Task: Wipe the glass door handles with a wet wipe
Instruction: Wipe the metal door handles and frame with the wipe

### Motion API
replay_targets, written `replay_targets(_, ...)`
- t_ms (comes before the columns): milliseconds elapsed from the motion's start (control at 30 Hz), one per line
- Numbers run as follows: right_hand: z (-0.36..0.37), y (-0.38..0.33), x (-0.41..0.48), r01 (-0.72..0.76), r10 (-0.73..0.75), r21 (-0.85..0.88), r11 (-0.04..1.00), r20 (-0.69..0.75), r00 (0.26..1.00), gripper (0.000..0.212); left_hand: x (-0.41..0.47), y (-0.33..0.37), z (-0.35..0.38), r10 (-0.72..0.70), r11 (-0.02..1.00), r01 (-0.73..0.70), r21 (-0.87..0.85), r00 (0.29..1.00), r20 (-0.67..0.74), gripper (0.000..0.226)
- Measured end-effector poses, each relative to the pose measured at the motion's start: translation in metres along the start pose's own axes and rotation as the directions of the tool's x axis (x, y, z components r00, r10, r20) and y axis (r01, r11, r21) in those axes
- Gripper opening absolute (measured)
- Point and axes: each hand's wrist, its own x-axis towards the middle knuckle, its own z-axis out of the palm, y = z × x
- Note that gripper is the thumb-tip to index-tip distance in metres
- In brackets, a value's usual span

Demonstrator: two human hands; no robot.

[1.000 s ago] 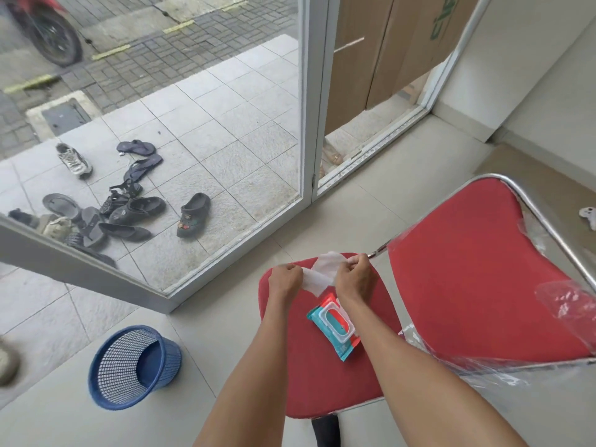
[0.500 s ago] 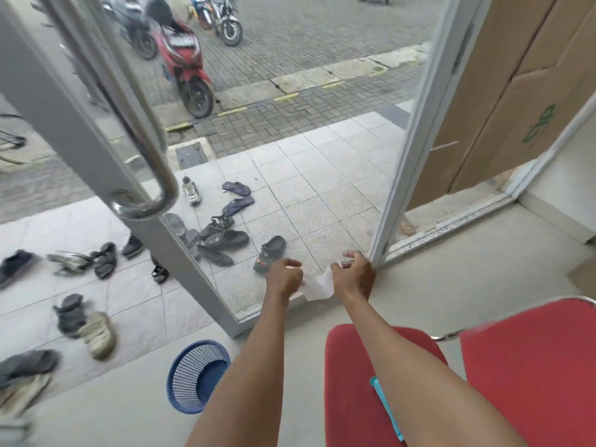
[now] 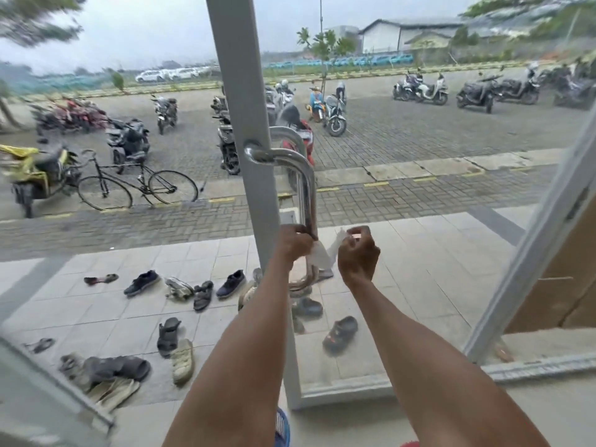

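Note:
A shiny metal door handle [image 3: 304, 185] runs down the white frame [image 3: 245, 91] of the glass door in the middle of the head view. A white wet wipe [image 3: 324, 254] is stretched between both hands right in front of the handle's lower part. My left hand [image 3: 293, 241] pinches one end and rests against the bar. My right hand [image 3: 358, 254] pinches the other end, a little to the right of the bar. The handle's lower bend [image 3: 301, 283] shows under my left wrist.
Several shoes and sandals [image 3: 203, 293] lie on the tiled porch beyond the glass. Parked motorbikes [image 3: 227, 140] and a bicycle [image 3: 135, 185] stand farther out. A blue basket [image 3: 282, 429] edge shows at the bottom. A second white frame [image 3: 529, 253] slants on the right.
My view has swung up from the red chair and wipe pack to the door. Both hands rose with the wipe from floor level to the handle's lower part.

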Motion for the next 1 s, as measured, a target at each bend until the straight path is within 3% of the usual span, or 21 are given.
replay_targets(67, 0.004, -0.035, 0.003, 0.09, -0.09, 0.024, 0.996, -0.004, 0.996, 0.021, -0.007, 0.03, -0.028, 0.049, 0.999, -0.049, -0.016, 0.999, -0.006, 0.028)
replay_targets(233, 0.005, -0.116, 0.011, 0.225, -0.221, 0.059, 0.972, -0.077, 0.972, 0.021, -0.019, 0.094, -0.098, 0.127, 0.986, -0.139, -0.091, 0.983, -0.129, 0.012)
replay_targets(500, -0.001, -0.202, 0.007, 0.434, -0.414, 0.06, 0.899, -0.21, 0.886, 0.014, -0.022, 0.13, -0.162, 0.284, 0.926, -0.343, -0.156, 0.907, -0.311, 0.016)
replay_targets(800, 0.007, -0.239, 0.006, 0.49, -0.481, 0.112, 0.864, -0.099, 0.871, 0.022, -0.028, 0.14, -0.202, 0.415, 0.888, -0.46, -0.023, 0.821, -0.393, 0.043)
replay_targets(1000, 0.026, -0.246, 0.019, 0.469, -0.463, 0.089, 0.879, -0.078, 0.883, 0.023, -0.01, 0.128, -0.204, 0.371, 0.917, -0.398, -0.008, 0.861, -0.349, 0.051)
